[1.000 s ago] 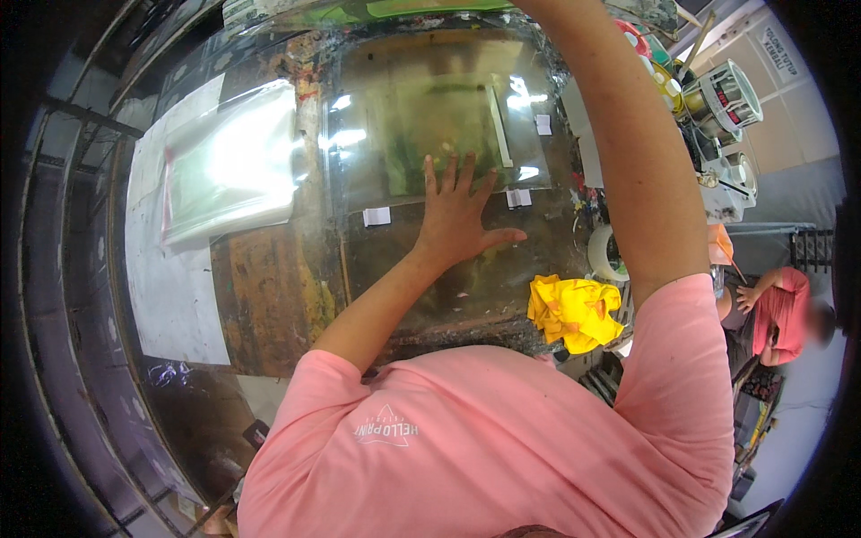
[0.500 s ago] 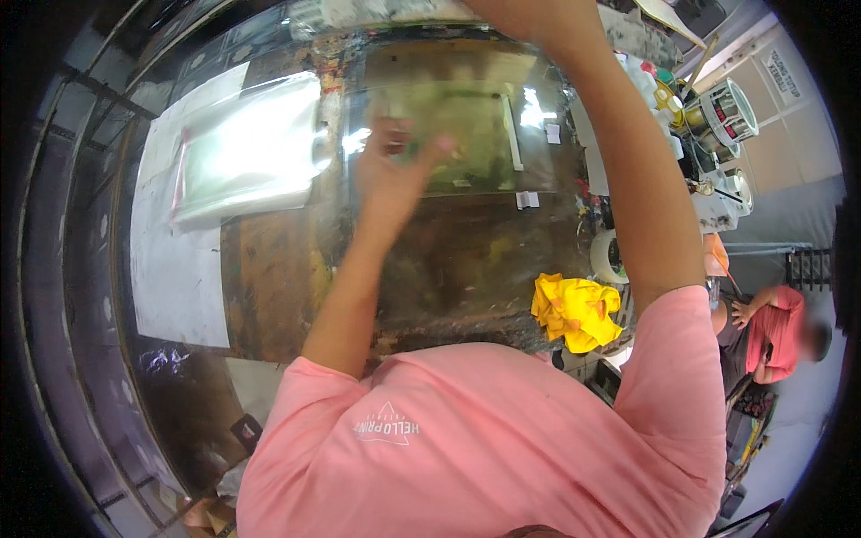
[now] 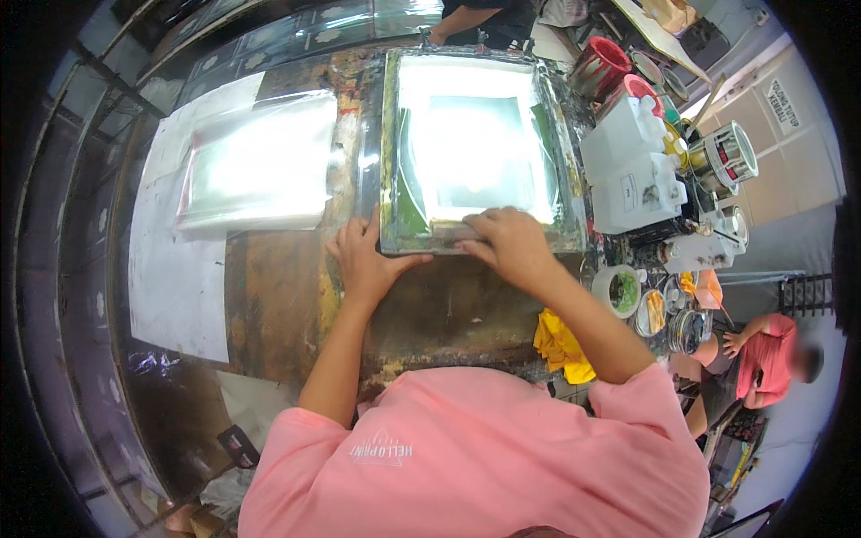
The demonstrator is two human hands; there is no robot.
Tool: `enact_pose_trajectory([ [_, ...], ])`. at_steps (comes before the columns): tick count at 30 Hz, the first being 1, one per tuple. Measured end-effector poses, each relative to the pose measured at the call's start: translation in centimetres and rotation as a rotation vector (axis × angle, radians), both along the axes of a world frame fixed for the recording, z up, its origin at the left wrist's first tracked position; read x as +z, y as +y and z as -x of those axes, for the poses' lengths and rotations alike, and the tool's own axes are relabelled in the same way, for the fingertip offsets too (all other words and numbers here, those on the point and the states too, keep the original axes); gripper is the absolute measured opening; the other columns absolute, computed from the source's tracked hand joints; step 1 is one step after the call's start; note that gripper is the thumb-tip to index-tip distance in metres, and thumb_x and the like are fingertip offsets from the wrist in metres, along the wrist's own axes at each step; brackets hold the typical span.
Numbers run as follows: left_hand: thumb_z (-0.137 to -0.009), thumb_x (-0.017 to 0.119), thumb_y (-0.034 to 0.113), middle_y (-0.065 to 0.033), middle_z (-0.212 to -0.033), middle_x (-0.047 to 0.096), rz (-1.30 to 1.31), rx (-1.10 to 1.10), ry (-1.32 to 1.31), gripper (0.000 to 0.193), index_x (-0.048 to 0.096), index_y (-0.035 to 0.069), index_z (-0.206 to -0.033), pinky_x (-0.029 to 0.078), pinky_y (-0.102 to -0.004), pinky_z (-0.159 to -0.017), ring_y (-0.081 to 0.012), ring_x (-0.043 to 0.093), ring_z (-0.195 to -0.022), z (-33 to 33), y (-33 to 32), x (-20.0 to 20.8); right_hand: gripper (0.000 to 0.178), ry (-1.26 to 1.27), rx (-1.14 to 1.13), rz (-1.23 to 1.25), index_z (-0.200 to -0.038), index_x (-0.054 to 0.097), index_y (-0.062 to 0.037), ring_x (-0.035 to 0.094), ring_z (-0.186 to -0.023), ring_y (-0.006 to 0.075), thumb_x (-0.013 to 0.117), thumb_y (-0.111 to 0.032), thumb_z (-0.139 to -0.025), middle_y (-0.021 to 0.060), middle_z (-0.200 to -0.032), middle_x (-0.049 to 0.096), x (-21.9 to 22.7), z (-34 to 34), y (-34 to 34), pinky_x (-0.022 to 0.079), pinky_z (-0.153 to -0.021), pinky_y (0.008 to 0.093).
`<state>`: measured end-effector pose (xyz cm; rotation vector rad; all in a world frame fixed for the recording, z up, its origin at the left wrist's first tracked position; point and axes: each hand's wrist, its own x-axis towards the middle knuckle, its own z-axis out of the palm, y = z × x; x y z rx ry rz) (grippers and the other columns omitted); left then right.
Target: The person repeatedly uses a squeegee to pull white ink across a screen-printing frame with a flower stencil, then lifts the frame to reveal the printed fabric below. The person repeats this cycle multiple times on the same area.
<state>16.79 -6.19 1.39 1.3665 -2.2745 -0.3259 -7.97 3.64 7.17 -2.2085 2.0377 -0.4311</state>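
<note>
A screen printing frame (image 3: 574, 235) lies flat on the dark, stained table, its mesh bright with glare and its border green. My left hand (image 3: 363, 264) is at the near left corner, fingers spread up the left side and thumb stretched along the near edge. On the near rail is my right hand (image 3: 511, 242), its fingers bent over the top and its thumb at the front side, gripping the edge. Left of the frame, a glossy stack of clear plastic sheets (image 3: 260, 166) rests partly on white paper (image 3: 179, 296). What lies under the mesh is hidden by glare.
A yellow cloth (image 3: 563, 345) sits near my right forearm. White jugs (image 3: 628, 184), a red pot (image 3: 599, 67) and paint tins (image 3: 722, 152) crowd the right side. Another person's arm (image 3: 466, 20) shows at the far side; a person in pink (image 3: 767, 359) is at the right.
The frame has come down flat over the table area that showed before. My right hand has dropped from the far top to the near rail; my left hand has moved back to the corner.
</note>
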Motion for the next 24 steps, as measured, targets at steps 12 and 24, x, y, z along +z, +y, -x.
enact_pose_trajectory([
  [12,-0.052,0.095,0.071,-0.0056,-0.106,0.060,0.020,-0.076,0.074,0.125,0.060,0.005,-0.152,0.033,-0.0450,-0.101,-0.0255,0.056,-0.107,-0.6,-0.6,-1.5,0.046,0.103,0.013,0.047,-0.118,0.080,-0.0210,0.072,-0.102,0.0314,0.065,-0.060,-0.099,0.0076,-0.106,0.076,-1.9,11.8,-22.3,0.058,-0.083,0.0492],
  [24,-0.062,0.092,0.069,-0.0096,-0.096,0.072,0.064,-0.135,0.226,0.126,0.051,-0.004,-0.156,0.042,-0.0404,-0.090,-0.0262,0.061,-0.086,-0.6,-0.5,-1.9,0.044,0.173,0.011,0.193,-0.118,0.077,-0.0181,0.071,-0.100,0.0310,0.066,-0.056,-0.098,0.0084,-0.101,0.072,-3.3,12.2,-22.6,0.058,-0.078,0.0481],
])
